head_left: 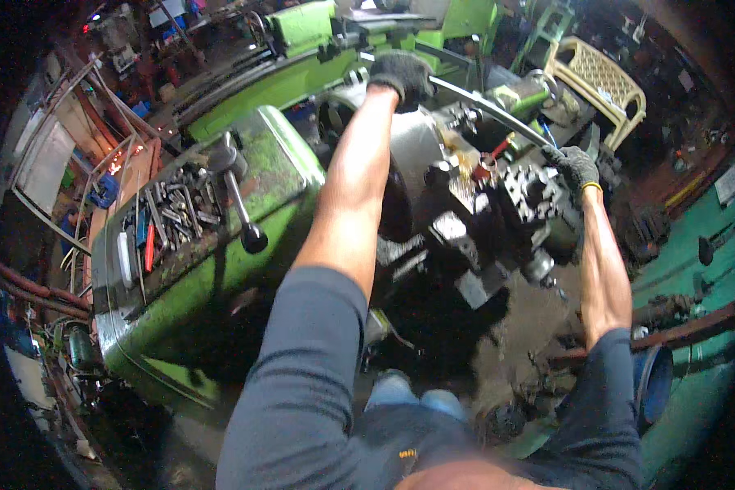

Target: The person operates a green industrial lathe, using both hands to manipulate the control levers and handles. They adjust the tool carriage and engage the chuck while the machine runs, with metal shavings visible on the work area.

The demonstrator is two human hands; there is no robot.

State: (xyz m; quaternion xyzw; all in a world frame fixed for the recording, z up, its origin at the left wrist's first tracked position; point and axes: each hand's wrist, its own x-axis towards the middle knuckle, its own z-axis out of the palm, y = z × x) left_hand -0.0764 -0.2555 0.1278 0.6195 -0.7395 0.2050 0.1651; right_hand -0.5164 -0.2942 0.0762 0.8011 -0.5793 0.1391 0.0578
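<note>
A long metal bar (490, 108) slants across the far side of a green lathe. Near its far left end, my left hand (400, 75) in a dark grey knitted glove closes round it, above the lathe's large steel chuck (416, 143). My right hand (576, 166), in a similar glove with a yellow cuff, grips the bar's nearer right end. Between my arms sit the tool post (532, 192) and the carriage, with several metal blocks. The fingertips of both hands are partly hidden.
The green headstock (290, 151) carries a pile of wrenches and hand tools (180, 204) and a ball-ended lever (241, 204). A beige plastic chair (600, 86) stands at the far right. Another green machine (245, 94) is behind. A blue round container (653, 384) sits at lower right.
</note>
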